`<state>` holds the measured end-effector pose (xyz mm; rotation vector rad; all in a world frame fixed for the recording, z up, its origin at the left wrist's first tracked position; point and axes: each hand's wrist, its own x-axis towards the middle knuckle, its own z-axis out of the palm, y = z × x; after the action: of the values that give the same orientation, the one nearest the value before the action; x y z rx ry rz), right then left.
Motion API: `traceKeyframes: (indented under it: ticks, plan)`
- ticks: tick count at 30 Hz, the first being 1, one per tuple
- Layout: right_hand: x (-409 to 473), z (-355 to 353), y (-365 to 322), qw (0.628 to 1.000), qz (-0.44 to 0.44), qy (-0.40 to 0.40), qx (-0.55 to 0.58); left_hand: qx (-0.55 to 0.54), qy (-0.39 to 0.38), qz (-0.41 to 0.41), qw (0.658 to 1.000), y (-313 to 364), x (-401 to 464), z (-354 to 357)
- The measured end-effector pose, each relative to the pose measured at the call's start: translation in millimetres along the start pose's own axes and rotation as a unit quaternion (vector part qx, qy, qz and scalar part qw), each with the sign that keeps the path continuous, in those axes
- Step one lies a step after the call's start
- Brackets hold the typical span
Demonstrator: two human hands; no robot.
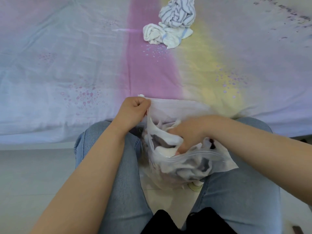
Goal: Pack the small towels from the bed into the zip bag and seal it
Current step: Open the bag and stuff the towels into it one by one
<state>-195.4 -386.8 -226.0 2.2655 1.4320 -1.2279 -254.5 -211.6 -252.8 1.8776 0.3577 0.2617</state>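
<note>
Plenty of open bed [67, 56] between the person's knees and the two leftover towels [172, 24] up top, nothing lying in that stretch. The zip bag [194, 164] mouth is crowded though: the right hand [189, 132] fills it, towels already packed underneath.

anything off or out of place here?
Nothing damaged or spilled. Two crumpled towels, a grey-striped white one and a blue-striped white one, lie unpacked far up the pastel bedsheet. The clear plastic zip bag is open.
</note>
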Motion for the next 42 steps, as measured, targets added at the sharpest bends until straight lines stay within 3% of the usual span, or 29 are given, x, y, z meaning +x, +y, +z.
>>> traceKeyframes:
  ticks: [4, 11, 20, 27, 34, 37, 39, 42]
  plan:
    - [53, 13, -9, 0.997, -0.011, -0.072, -0.028, 0.018, -0.012, 0.013, 1.0, -2, -1, 2]
    - [121, 50, -7, 0.983, 0.05, -0.092, -0.153, 0.035, -0.033, 0.03, 0.998, -3, -5, -1]
    - [103, 38, -1, 0.99, 0.072, 0.007, -0.122, 0.05, -0.059, 0.03, 0.997, -5, -5, -8]
    - [23, 5, -6, 0.995, -0.039, 0.09, -0.002, 0.056, 0.007, 0.019, 0.998, -7, 1, -6]
    - [40, 32, 5, 0.999, 0.005, -0.02, -0.038, 0.085, 0.031, 0.012, 0.996, -10, 4, -4]
    - [24, 17, 6, 0.998, -0.014, 0.054, 0.011, 0.15, 0.085, 0.023, 0.985, -11, 4, -6]
    - [8, -2, 4, 0.983, -0.042, 0.149, 0.095, 0.168, 0.124, 0.036, 0.977, -11, 6, -8]
    - [-12, -28, 4, 0.911, -0.094, 0.277, 0.291, 0.155, 0.173, 0.05, 0.971, -10, 12, -10]
